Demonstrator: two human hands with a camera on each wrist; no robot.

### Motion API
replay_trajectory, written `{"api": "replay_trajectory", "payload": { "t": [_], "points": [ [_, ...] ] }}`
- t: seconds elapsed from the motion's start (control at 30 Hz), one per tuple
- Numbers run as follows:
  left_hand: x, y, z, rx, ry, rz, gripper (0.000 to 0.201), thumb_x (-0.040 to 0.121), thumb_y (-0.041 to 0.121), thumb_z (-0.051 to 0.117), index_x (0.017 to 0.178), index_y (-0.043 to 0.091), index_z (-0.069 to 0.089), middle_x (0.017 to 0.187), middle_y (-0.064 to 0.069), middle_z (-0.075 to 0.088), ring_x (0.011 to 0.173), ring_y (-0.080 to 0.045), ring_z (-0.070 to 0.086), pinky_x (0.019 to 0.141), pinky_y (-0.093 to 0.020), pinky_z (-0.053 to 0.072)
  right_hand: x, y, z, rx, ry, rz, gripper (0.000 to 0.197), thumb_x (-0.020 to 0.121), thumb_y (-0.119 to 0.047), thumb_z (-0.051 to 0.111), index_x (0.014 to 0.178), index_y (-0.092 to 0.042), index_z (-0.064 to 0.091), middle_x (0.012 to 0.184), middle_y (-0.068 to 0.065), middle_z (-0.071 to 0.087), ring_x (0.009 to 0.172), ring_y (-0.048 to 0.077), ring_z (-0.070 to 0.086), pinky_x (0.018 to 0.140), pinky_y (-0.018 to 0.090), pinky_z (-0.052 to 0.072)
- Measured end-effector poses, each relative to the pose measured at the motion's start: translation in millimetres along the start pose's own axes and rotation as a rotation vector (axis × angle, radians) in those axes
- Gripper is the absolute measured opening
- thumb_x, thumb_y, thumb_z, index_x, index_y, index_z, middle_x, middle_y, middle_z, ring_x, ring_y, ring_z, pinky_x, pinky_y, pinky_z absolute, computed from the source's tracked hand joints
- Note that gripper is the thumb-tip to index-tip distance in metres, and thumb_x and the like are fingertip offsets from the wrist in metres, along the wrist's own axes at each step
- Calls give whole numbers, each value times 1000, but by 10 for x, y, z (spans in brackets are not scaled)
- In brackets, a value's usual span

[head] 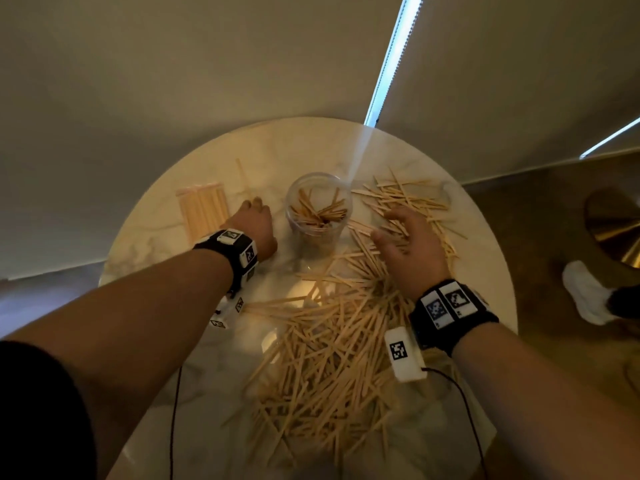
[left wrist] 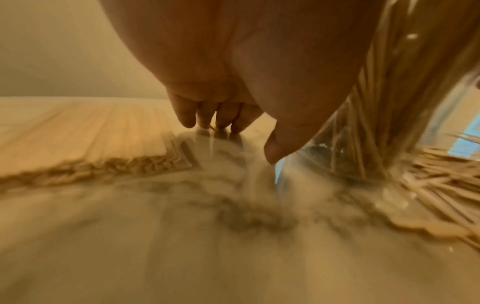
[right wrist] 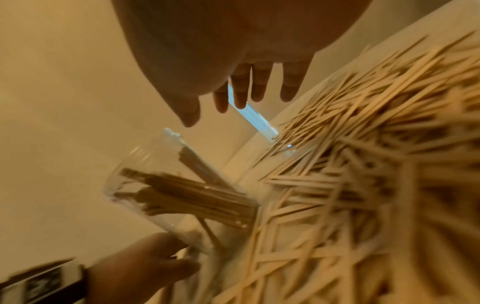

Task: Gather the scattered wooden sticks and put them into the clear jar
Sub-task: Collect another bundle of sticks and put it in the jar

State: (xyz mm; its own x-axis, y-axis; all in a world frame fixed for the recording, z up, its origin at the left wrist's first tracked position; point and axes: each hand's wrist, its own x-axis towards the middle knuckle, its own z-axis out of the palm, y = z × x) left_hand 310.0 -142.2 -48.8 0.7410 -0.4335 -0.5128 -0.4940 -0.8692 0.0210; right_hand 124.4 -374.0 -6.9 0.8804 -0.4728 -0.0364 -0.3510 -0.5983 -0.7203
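Observation:
A clear jar point(head: 318, 206) point(left wrist: 389, 102) point(right wrist: 176, 191) stands upright mid-table with several wooden sticks inside. My left hand point(head: 254, 218) point(left wrist: 242, 142) is just left of the jar, its straight fingers pointing down and touching the table at the near end of a lone stick point(head: 246, 183); the thumb hangs apart, close to the jar wall. My right hand point(head: 405, 233) point(right wrist: 219, 109) hovers with spread, empty fingers over the loose sticks point(head: 401, 199) right of the jar. A big pile of sticks point(head: 329, 344) point(right wrist: 350, 174) covers the near middle of the table.
A flat wrapped pack of sticks point(head: 204, 209) point(left wrist: 78, 133) lies left of my left hand. The round marble table point(head: 159, 244) ends close behind the jar, near a wall. On the floor to the right are a white shoe point(head: 585, 292) and a gold base point(head: 616, 233).

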Motion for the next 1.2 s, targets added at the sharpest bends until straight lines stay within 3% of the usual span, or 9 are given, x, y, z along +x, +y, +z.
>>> {"api": "replay_trajectory", "payload": {
  "t": [0.1, 0.23, 0.33, 0.43, 0.53, 0.63, 0.8, 1.0, 1.2],
  "points": [
    [-152, 58, 81, 82, -10, -19, 61, 99, 28, 51, 153, 3, 35, 163, -15, 28, 143, -32, 37, 112, -45, 42, 129, 286, -151, -143, -36, 43, 39, 92, -36, 71, 126, -19, 63, 139, 3, 57, 131, 24, 50, 112, 41, 41],
    [-306, 159, 96, 142, 0, -48, 38, 97, 27, 50, 130, 11, 56, 133, -8, 55, 118, -29, 57, 81, -40, 51, 705, 513, -281, -365, -180, 59, 49, 89, -37, 72, 132, -16, 61, 149, 11, 51, 135, 34, 47, 115, 44, 37],
    [-65, 6, 15, -4, 59, -82, 45, 92, 26, 55, 135, 12, 53, 139, -10, 53, 127, -33, 52, 98, -45, 52, 1183, 538, -277, -523, -285, 28, 66, 91, -43, 68, 148, -16, 48, 161, 15, 36, 143, 37, 38, 120, 45, 30],
    [164, -138, 76, 5, -28, -133, 79, 95, 32, 56, 162, 11, 20, 170, -13, 13, 155, -35, 19, 124, -47, 27, 1468, 599, -220, -691, -401, 20, 82, 92, -57, 62, 158, -18, 31, 166, 15, 24, 147, 41, 29, 121, 48, 26],
    [128, -86, 233, 39, -63, -126, 81, 98, 33, 45, 165, 15, 3, 173, -9, -6, 159, -33, 6, 127, -48, 21, 1491, 746, -89, -725, -532, 5, 94, 87, -72, 57, 160, -25, 20, 169, 9, 16, 150, 39, 21, 121, 54, 25],
    [-195, 118, 274, 39, -55, -114, 75, 100, 25, 46, 164, 9, 11, 173, -10, 3, 157, -32, 15, 125, -47, 27, 1343, 822, 38, -740, -593, 13, 103, 86, -76, 54, 164, -29, 5, 173, 1, -1, 157, 34, 9, 124, 56, 19],
    [-869, 489, 300, 87, 50, -101, 33, 102, 14, 44, 129, 12, 62, 131, -11, 62, 119, -32, 60, 91, -41, 53, 1040, 794, 50, -661, -458, -71, 75, 92, -64, 55, 154, -26, 37, 165, 2, 28, 143, 37, 38, 115, 53, 39],
    [-1197, 579, 647, -259, 156, -222, 22, 97, 10, 49, 113, 15, 63, 113, -10, 61, 106, -34, 62, 82, -42, 52, 592, 710, 4, -649, -397, -138, 54, 92, -46, 64, 141, -25, 54, 148, 5, 48, 129, 34, 45, 103, 49, 48],
    [-1122, 497, 616, -543, 229, -526, 29, 91, 4, 51, 118, 10, 60, 112, -18, 64, 104, -39, 63, 84, -43, 54, 647, 594, 53, -687, -449, -94, 87, 76, -66, 73, 141, -17, 43, 137, 16, 50, 125, 40, 48, 97, 52, 51]
  ]
}}
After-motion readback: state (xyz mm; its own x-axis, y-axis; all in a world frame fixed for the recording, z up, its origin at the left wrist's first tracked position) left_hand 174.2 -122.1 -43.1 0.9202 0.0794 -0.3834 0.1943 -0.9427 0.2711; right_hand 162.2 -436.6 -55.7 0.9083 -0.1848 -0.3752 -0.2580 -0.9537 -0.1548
